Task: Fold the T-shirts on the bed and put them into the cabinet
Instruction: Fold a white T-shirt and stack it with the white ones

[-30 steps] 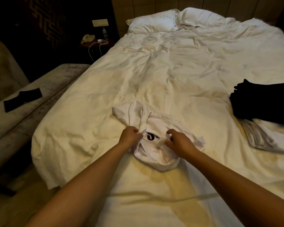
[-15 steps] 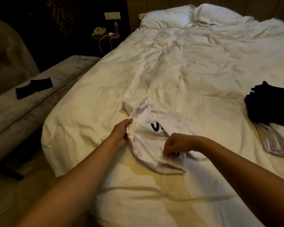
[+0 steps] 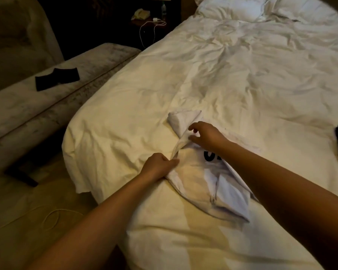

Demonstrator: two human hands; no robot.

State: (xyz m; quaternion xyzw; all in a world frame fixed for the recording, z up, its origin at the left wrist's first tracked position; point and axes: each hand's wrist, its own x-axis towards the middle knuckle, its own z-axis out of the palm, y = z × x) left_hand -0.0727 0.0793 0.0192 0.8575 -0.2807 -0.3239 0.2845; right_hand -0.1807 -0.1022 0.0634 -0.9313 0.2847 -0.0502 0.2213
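Where hands (image 3: 181, 151) grip, crumpled T-shirt (image 3: 195, 184).

A long padded bench (image 3: 53, 98) stands just beside the bed's left edge, running parallel to it. A flat black cloth (image 3: 57, 78) lies on its surface, toward the far half. Behind the bench, at its far left, rises a pale upholstered chair back (image 3: 21, 36). Past the bench's far end sits a dark nightstand (image 3: 150, 22) with a telephone (image 3: 141, 14), a small bottle (image 3: 163, 8) and a white charger cable (image 3: 147, 34) hanging down its front. On the floor below the bench's near end, a thin cord (image 3: 51, 217) lies looped.
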